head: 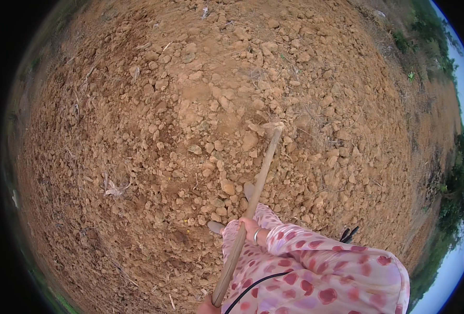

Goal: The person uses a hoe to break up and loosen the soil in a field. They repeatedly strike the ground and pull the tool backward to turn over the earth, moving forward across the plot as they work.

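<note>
A long wooden handle of a hoe runs slantwise up from the bottom edge. My right hand, with a metal bangle at its wrist, is closed around the handle's middle part. Lower down, at the frame's bottom edge, my left hand grips the handle near its rear end; part of this hand is cut off. The soil-coloured hoe head rests at the ground among clods, and its blade is partly hidden. Loose brown soil lies all around it.
Both my feet, one shoe and the other shoe, stand close to the handle on uneven clods. Dry plant stalks lie at left. A black cord crosses my patterned clothing. Shrubs border the field at right.
</note>
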A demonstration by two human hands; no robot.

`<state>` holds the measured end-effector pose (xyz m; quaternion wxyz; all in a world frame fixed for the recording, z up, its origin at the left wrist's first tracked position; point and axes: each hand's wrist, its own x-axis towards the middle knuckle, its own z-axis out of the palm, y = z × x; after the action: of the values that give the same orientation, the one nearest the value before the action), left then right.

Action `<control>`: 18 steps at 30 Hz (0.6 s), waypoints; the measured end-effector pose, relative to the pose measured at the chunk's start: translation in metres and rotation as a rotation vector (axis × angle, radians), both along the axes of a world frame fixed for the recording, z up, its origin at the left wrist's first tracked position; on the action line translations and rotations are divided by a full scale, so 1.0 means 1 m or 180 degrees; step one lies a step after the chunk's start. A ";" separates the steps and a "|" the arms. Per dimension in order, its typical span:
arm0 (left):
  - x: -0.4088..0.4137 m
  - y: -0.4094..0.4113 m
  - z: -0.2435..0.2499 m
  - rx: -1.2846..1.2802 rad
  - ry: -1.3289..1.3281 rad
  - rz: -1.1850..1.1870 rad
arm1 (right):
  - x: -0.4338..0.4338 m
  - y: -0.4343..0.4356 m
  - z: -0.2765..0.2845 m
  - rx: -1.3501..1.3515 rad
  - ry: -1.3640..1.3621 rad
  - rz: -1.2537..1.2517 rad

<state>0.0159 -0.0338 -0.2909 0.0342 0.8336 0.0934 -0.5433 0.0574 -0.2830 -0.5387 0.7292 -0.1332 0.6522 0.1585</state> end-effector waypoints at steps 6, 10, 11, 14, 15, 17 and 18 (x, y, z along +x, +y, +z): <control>-0.004 0.028 -0.044 -0.0602 -0.0565 -0.0149 | 0.028 -0.016 0.029 -0.0146 0.0254 -0.0135; 0.015 -0.019 -0.106 -0.1011 -0.0785 -0.0410 | 0.045 -0.086 -0.002 -0.0720 0.0037 -0.0536; 0.023 -0.038 -0.122 -0.1087 -0.0791 -0.0527 | 0.056 -0.112 0.002 -0.0854 -0.0013 -0.0550; 0.041 -0.094 -0.172 -0.1311 -0.0950 -0.0610 | 0.092 -0.180 0.026 -0.1467 -0.0412 -0.0413; 0.054 -0.120 -0.178 -0.1475 -0.1084 -0.0644 | 0.107 -0.201 0.044 -0.1581 -0.0439 -0.0478; 0.071 -0.170 -0.179 -0.1428 -0.0879 -0.0520 | 0.125 -0.244 0.060 -0.2062 -0.0701 -0.0242; 0.079 -0.195 -0.175 -0.1702 -0.1059 -0.0672 | 0.129 -0.269 0.062 -0.2302 -0.0774 -0.0196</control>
<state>0.0948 -0.2288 -0.4661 0.2101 0.8775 -0.1463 -0.4056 0.1868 -0.5519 -0.4772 0.7116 -0.3801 0.5783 -0.1209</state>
